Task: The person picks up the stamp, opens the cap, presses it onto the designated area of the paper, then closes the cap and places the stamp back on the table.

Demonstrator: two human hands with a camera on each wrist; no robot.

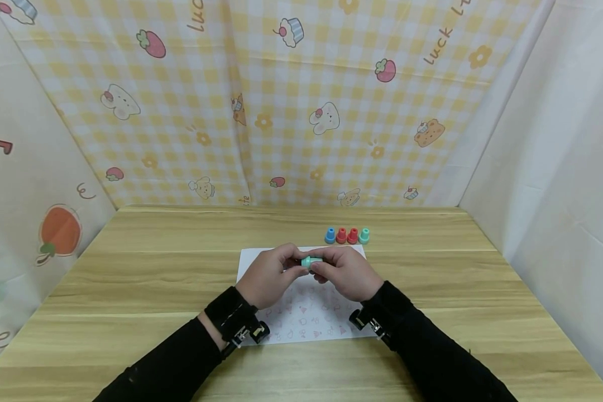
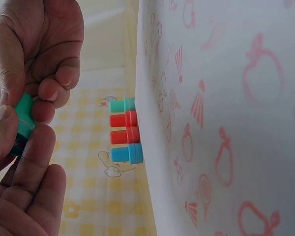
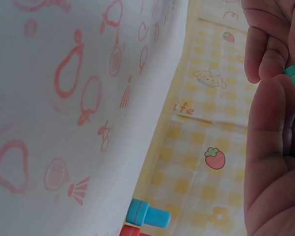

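Observation:
Above the far part of a white sheet of paper (image 1: pixel 250 258), both hands meet at a small teal stamp (image 1: pixel 310 262). My left hand (image 1: pixel 266 279) pinches its wider end, where a dark band shows in the left wrist view. Thumb and fingers of my right hand (image 1: pixel 350 273) grip the narrower handle end. Fingers hide part of the stamp (image 2: pixel 25 110) in each view. Red prints of fruit, shuttlecocks and rackets cover the sheet's nearer part.
Just past the sheet's far edge, a blue stamp (image 1: pixel 330 237), two red stamps (image 1: pixel 341 237) and another teal stamp (image 1: pixel 364 237) stand upright in a row. The wooden table (image 1: pixel 146 268) ends at a yellow checked cloth (image 1: pixel 291 139), with pale cloth walls on either side.

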